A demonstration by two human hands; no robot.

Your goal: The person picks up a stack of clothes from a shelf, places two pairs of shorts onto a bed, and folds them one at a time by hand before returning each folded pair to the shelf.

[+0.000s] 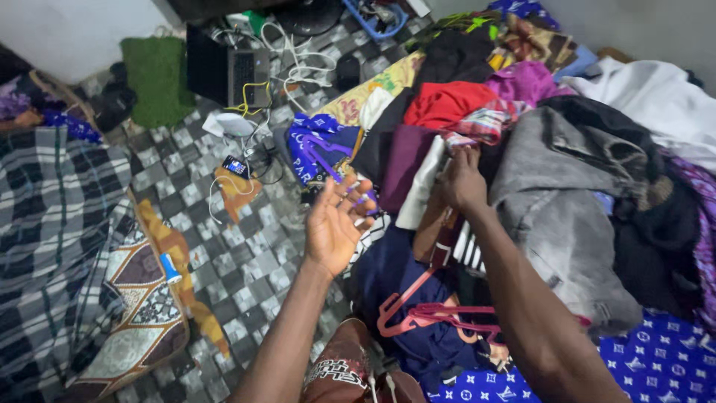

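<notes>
My left hand (335,220) hovers palm up above the tiled floor, fingers spread, holding nothing. My right hand (462,179) reaches into a big heap of clothes (552,172), its fingers closed on the edge of a plaid cloth (483,123) beside a white garment (421,183). A red garment (447,103) and a maroon one (406,153) lie just beyond it. A grey garment (556,216) lies to the right of my forearm. Pink plastic hangers (425,313) rest on a dark blue cloth below my right arm.
On the checkered tile floor (246,261) are a laptop (227,71), white cables (298,60), a phone (236,166) and a green mat (156,78). A plaid blanket (52,224) and patterned cushion (142,313) lie left. A blue patterned sheet (656,358) shows at bottom right.
</notes>
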